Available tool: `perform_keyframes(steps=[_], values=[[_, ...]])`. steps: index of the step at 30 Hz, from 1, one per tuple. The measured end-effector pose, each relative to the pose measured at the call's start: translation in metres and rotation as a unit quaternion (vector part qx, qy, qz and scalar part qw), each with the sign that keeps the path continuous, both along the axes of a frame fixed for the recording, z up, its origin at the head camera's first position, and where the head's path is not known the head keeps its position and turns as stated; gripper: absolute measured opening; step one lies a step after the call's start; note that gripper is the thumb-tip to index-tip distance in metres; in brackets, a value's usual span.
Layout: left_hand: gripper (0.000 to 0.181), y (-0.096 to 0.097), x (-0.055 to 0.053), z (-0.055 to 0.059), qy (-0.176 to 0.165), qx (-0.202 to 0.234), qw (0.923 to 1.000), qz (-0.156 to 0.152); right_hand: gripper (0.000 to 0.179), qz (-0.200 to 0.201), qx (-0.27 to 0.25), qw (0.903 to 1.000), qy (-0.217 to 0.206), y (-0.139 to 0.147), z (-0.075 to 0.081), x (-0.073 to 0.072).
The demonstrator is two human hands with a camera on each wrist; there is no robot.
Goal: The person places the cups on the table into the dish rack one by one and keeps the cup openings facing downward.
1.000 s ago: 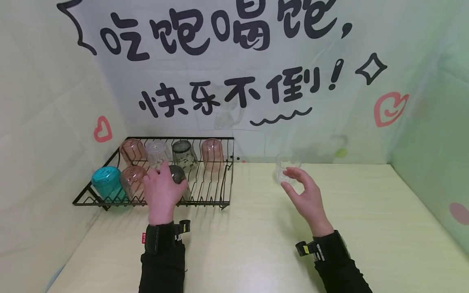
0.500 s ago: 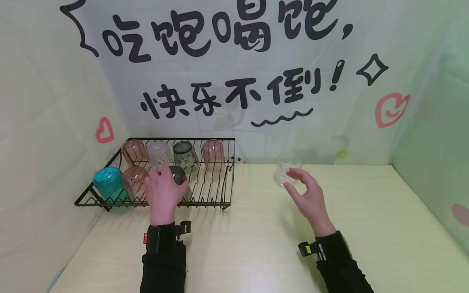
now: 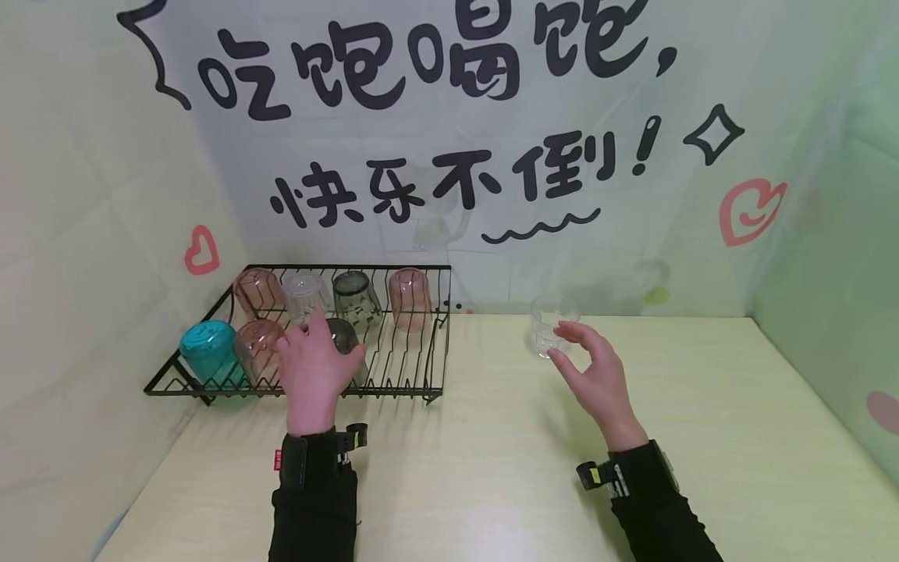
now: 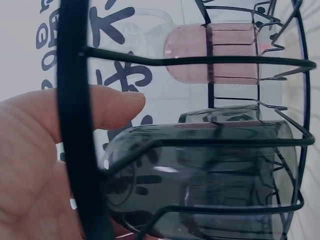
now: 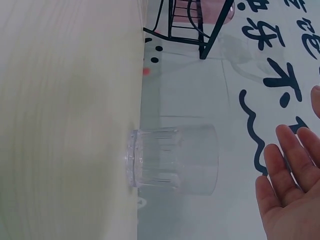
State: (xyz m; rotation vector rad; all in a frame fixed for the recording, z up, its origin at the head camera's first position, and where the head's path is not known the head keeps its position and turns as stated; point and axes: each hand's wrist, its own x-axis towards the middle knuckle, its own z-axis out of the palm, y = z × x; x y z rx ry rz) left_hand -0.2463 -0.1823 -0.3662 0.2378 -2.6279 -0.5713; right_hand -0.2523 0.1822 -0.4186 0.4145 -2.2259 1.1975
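Observation:
My left hand [image 3: 314, 375] hovers at the front of a black wire rack [image 3: 414, 389], over an upside-down grey tinted cup [image 3: 342, 337]. In the left wrist view the thumb is straight and apart from this grey cup [image 4: 195, 175]; the other fingers are partly hidden behind the rack bar. A clear cup [image 3: 544, 337] stands upright on the table near the back wall. Beside it, my right hand [image 3: 597, 382] curves its fingers and thumb loosely with nothing between them. The right wrist view shows a gap between those fingers and the clear cup [image 5: 175, 160].
Other upside-down cups sit in the rack: a blue one [image 3: 207, 347] at front left, pink cups [image 3: 410, 297], a clear one [image 3: 305, 293] and another grey one [image 3: 355, 297]. Behind the pale table [image 3: 477, 468] hangs a printed cloth [image 3: 449, 195]; a green-tinted cloth [image 3: 829, 297] borders the right.
The right hand has shifted slightly right, away from the clear cup. The left hand keeps its place over the grey cup. The cups have not moved.

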Motion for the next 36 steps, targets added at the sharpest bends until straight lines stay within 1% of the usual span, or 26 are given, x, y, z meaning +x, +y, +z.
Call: perform_keyframes(steps=[4,11,16,21,26,30,33,36], values=[[0.076,0.0,0.002,0.002,0.005,0.007,1.0,0.0,0.043,-0.005,0.012,0.9999,-0.002,0.001,0.002,0.0],[0.08,0.002,0.005,0.008,0.011,0.011,0.9999,0.0,0.041,-0.01,0.03,0.9995,0.008,0.005,0.005,-0.002],[0.079,0.004,0.009,0.013,0.022,0.014,0.9997,0.001,0.042,-0.007,0.043,0.9989,0.013,0.009,0.006,-0.006],[0.079,0.007,0.013,0.017,0.04,0.012,0.9991,-0.004,0.043,-0.006,0.06,0.9982,0.006,0.013,0.006,-0.009],[0.077,0.012,0.017,0.022,0.062,0.007,0.9979,-0.015,0.045,-0.004,0.077,0.997,0.004,0.016,0.006,-0.013],[0.081,0.017,0.02,0.025,0.082,0.002,0.9962,-0.027,0.046,-0.005,0.092,0.9957,0.007,0.017,0.007,-0.015],[0.083,0.022,0.021,0.026,0.097,-0.001,0.9945,-0.039,0.048,-0.004,0.103,0.9946,0.007,0.017,0.009,-0.017],[0.085,0.027,0.022,0.027,0.102,-0.002,0.9933,-0.054,0.049,-0.003,0.117,0.9931,0.003,0.018,0.01,-0.02]])
